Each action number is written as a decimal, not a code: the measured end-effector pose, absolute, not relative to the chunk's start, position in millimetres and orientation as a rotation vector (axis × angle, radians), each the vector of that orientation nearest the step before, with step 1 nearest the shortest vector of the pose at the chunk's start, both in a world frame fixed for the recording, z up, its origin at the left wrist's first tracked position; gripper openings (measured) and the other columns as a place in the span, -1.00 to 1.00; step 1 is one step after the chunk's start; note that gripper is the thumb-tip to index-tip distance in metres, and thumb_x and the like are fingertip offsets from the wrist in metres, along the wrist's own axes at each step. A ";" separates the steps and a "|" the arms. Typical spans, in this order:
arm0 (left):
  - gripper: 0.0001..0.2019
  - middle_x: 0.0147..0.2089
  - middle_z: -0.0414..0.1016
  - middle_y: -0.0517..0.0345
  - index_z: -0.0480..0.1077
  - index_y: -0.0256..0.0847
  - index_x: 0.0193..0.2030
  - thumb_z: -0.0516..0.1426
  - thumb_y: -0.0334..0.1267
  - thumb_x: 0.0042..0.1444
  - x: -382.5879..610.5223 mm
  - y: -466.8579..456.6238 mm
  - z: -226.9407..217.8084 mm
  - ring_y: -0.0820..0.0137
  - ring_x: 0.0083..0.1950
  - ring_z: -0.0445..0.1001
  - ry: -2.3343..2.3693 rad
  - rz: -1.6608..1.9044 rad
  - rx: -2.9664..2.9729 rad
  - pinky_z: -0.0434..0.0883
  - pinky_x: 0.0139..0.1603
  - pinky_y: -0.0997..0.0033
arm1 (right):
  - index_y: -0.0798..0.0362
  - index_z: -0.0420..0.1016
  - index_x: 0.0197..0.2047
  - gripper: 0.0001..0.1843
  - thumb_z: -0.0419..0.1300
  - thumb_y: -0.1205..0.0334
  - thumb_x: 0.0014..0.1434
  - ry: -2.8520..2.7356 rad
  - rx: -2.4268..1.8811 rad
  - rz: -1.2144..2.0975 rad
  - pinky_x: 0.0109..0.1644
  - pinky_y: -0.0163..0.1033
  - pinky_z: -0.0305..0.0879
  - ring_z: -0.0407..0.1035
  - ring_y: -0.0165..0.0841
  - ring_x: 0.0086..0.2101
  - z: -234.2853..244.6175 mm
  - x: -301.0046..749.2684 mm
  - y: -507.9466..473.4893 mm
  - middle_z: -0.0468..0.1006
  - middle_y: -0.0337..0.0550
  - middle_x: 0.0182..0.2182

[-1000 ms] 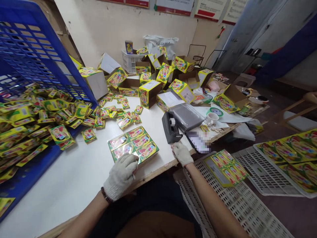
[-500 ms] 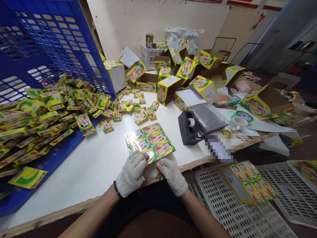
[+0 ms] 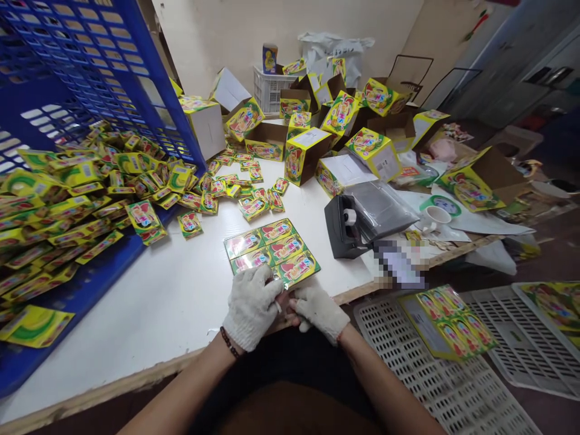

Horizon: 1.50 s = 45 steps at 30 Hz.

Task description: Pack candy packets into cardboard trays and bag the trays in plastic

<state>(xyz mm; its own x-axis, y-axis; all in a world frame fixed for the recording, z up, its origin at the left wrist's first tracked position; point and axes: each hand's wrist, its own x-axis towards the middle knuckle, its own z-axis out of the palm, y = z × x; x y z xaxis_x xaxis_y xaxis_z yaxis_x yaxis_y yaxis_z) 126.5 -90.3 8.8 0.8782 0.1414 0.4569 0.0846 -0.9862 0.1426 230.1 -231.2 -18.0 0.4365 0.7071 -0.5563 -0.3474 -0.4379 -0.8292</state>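
Observation:
A flat block of several small yellow-green printed boxes (image 3: pixel 272 244) lies on the white table in front of me, with a shine on its top like clear film. My left hand (image 3: pixel 252 308), in a white glove with bare fingertips, rests at the block's near edge with its fingers curled in. Close beside it, my right hand (image 3: pixel 322 313), gloved the same way, has its fingers bent towards the left fingertips. Both sets of fingers are closed at the near corner. What they pinch is too small to make out.
To the left, a tipped blue crate (image 3: pixel 167 115) spills many small boxes (image 3: pixel 81 199). Open display cartons (image 3: pixel 303 154) crowd the back. A black tape dispenser (image 3: pixel 342 232), plastic sheets (image 3: pixel 380 208) and a white mug (image 3: pixel 437 219) lie right. Below are white crates (image 3: pixel 385 338) bearing a wrapped pack (image 3: pixel 448 323).
My left hand has shifted right, and the two hands' fingertips have come together at the block's near corner. The view has shifted slightly; the block stays on the table.

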 end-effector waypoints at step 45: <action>-0.85 -0.31 0.44 0.07 0.37 -0.18 -0.23 0.07 -0.42 0.05 125.4 -75.2 -29.0 0.28 -0.30 0.31 -0.152 1.180 2.812 0.25 -0.33 0.26 | 0.03 0.54 -0.44 -0.55 -0.04 -0.05 0.16 -0.467 -2.343 -0.010 -0.01 0.03 0.34 0.46 -0.11 -0.20 -9.6 405.5 -303.0 0.60 0.04 -0.34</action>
